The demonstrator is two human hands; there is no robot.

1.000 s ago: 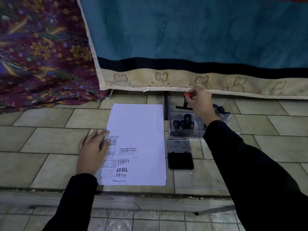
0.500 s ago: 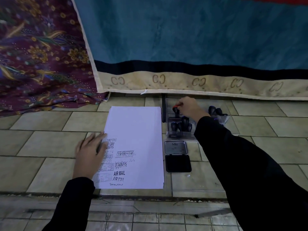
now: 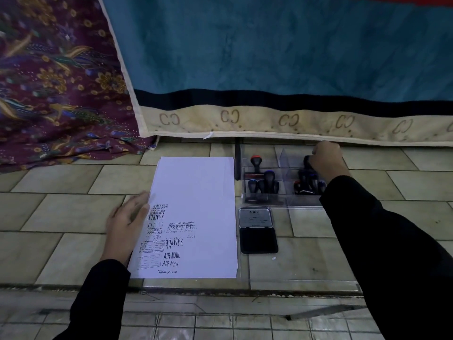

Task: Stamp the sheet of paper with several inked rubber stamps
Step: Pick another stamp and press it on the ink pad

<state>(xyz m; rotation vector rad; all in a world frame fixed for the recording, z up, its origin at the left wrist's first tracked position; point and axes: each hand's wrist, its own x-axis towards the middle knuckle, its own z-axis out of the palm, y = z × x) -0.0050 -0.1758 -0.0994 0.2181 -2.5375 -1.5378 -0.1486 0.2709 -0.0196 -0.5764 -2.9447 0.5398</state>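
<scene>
Left hand (image 3: 127, 223) lay flat, fingers spread and relaxed, palm down on the tiled floor (image 3: 71, 212), fingertips (image 3: 144, 201) pressing the left edge of the white rectangular sheet of paper (image 3: 196, 192); it grasped nothing. The paper sat just right of that hand, on top of a thin stack, with black stamp prints crowding its near-left part: AIR MAIL twice, SAMPLE, EXPRESS, AMENDED, FAX OUT, most reading upside down. The far half of the sheet was blank. Right of the paper and nearer than the right hand lay an open black rectangular ink pad (image 3: 258, 240), its grey metal lid (image 3: 255, 217) flipped back toward the far side, pad apart from the paper edge. Beyond the pad stood a clear plastic compartment tray (image 3: 262, 149) holding black-handled rubber stamps (image 3: 267, 184) in the left section, one with a red cap (image 3: 256, 158). Right hand (image 3: 327, 159) was in the tray's right section, fingers curled down onto a black stamp handle (image 3: 306, 159); whether the grip was fully closed I couldn't tell. More dark stamps (image 3: 307, 184) stood just under that hand. A teal fabric with cream border (image 3: 269, 69) hung beyond both hands.
</scene>
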